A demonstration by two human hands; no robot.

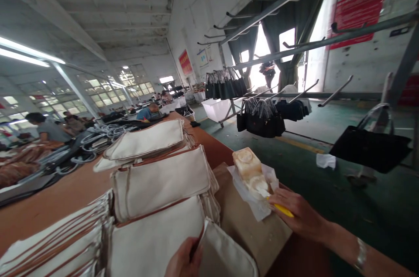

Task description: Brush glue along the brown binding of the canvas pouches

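Observation:
My right hand [299, 213] is closed round a brush with a yellow handle [284, 210]. The brush's far end sits in whitish paste at the opening of a stained plastic container [248, 163]. Under the container lies a crumpled white sheet [258, 209] on a brown board [262, 240]. My left hand [185, 259] pinches the edge of a cream bag panel [225, 253] with piped seams, at the bottom of the view. Beside it, overlapping stacks of similar cream panels [160, 183] with brown edging run away along the table.
More cream pieces [62, 237] lie fanned at the lower left of the brown table [75, 181]. Black bags [369, 146] hang from a metal rack [281, 54] on the right. Several people, one a person in blue [149, 113], are farther back.

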